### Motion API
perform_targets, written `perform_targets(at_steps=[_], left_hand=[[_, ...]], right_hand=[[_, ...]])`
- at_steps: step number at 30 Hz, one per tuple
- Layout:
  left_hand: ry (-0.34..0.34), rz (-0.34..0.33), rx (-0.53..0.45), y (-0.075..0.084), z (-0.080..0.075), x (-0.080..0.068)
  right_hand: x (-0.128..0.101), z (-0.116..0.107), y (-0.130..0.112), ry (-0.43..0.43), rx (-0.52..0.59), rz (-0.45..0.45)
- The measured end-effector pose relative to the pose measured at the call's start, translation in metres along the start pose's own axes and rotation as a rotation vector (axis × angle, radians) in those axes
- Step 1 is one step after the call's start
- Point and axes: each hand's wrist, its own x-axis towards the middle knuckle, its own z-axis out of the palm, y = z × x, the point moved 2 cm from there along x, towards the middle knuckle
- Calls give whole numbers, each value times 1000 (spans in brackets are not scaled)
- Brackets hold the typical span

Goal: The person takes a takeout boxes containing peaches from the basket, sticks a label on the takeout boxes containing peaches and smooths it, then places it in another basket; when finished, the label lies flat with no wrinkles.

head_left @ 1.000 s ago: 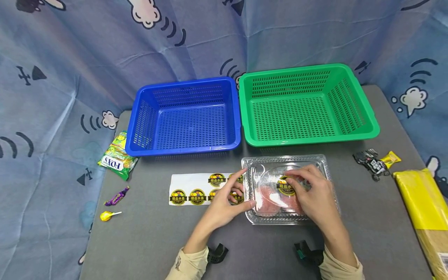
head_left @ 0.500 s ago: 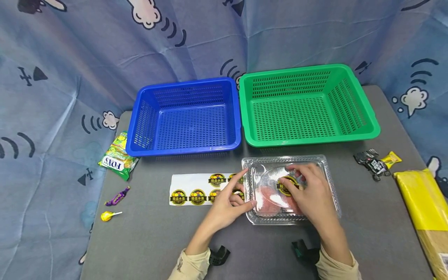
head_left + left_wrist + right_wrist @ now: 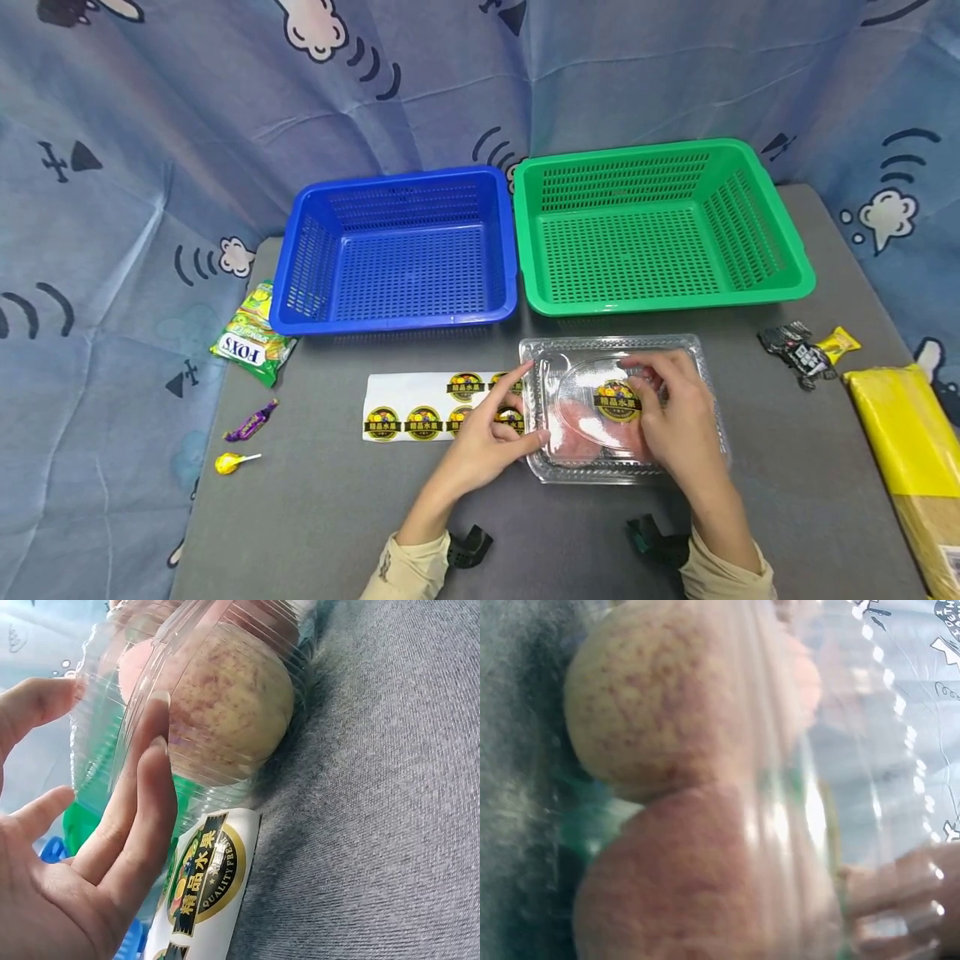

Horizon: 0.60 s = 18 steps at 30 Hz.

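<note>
A clear plastic clamshell box (image 3: 701, 392) lies on the grey table in front of the green basket. Reddish apples (image 3: 229, 705) (image 3: 660, 697) show through it. A round yellow-and-black sticker (image 3: 617, 400) sits on its lid. My right hand (image 3: 671, 412) lies flat on the lid, its fingertips just right of the sticker; the right wrist view shows fingers (image 3: 900, 892) through the plastic. My left hand (image 3: 498, 429) (image 3: 112, 847) rests straight fingers against the box's left side. Under it lies a white sticker sheet (image 3: 420, 408) (image 3: 210, 877).
A blue basket (image 3: 397, 321) and a green basket (image 3: 660, 302) stand side by side behind. A FOX'S candy bag (image 3: 251, 333), a purple sweet (image 3: 251, 421) and a yellow lollipop (image 3: 225, 462) lie left. A black wrapper (image 3: 795, 352), a yellow sweet (image 3: 837, 340) and a yellow package (image 3: 903, 442) lie right.
My right hand's fingers have slid rightwards off the sticker, which now shows whole on the lid. My left hand stays against the box's side.
</note>
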Motion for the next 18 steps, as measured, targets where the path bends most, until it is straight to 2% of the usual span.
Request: perform_targets(at_steps=[4, 8, 11, 15, 18], left_hand=[[-18, -3, -80, 0, 1, -1], [-34, 12, -138, -1, 2, -3], [-44, 27, -152, -1, 3, -5], [-48, 37, -157, 3, 3, -6], [-50, 39, -143, 6, 2, -7]], right_hand=[[0, -7, 2, -33, -4, -30], [-2, -15, 4, -74, -24, -121], [-4, -23, 6, -115, -37, -177], [2, -39, 14, -153, -42, -207], [13, -54, 26, -140, -57, -217]])
